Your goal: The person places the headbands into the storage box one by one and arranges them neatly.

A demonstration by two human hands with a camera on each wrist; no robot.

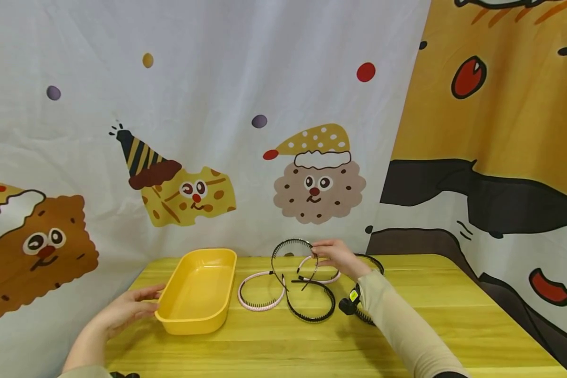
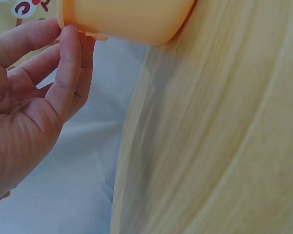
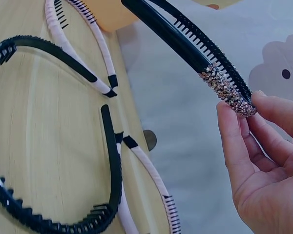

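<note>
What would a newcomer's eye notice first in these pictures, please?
Probably the bright yellow tray, standing toward the left of the wooden table, touched by the left hand. Next, the black headband with glittering decoration, pinched by the right hand above the table. Behind hangs a cloth printed with cartoon faces.

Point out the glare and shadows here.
Head view: a soft sheen inside the yellow tray; left wrist view: a grey shadow on the table, along its edge; right wrist view: small glints on the sparkly part of the held black headband.
</note>
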